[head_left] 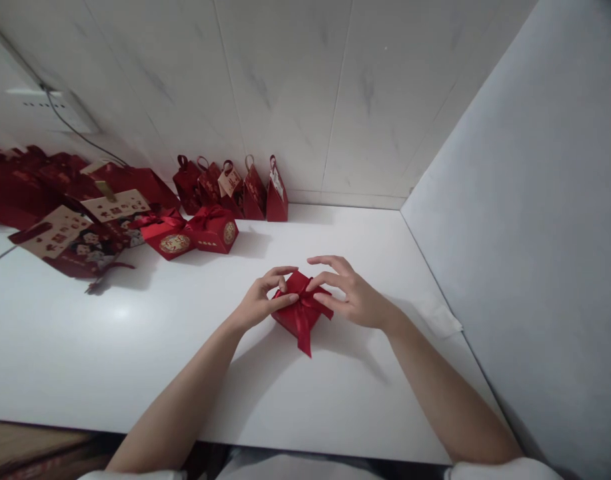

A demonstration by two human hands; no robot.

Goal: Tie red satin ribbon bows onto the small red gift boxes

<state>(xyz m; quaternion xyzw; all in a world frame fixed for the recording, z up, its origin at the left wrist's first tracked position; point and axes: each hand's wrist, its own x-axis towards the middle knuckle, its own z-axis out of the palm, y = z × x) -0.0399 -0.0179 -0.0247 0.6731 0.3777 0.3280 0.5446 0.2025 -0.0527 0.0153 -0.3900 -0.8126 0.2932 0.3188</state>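
A small red gift box (286, 320) stands on the white table in front of me, tied on top with a red satin ribbon (304, 330). One ribbon tail hangs down the near side, another sticks out to the right. My left hand (265, 297) is at the box's left side, its thumb pressed at the knot and its fingers curled around the ribbon. From the right, my right hand (348, 291) reaches over the top; its thumb and middle finger close on the ribbon beside the knot, while the index finger is raised. The fingers partly hide the bow.
Two ribbon-tied red boxes (212, 233) stand at the back left. Several small handled red boxes (278, 193) line the tiled wall. Red gift bags (85, 243) crowd the far left. A white tissue (441, 317) lies by the right-hand panel (525, 200).
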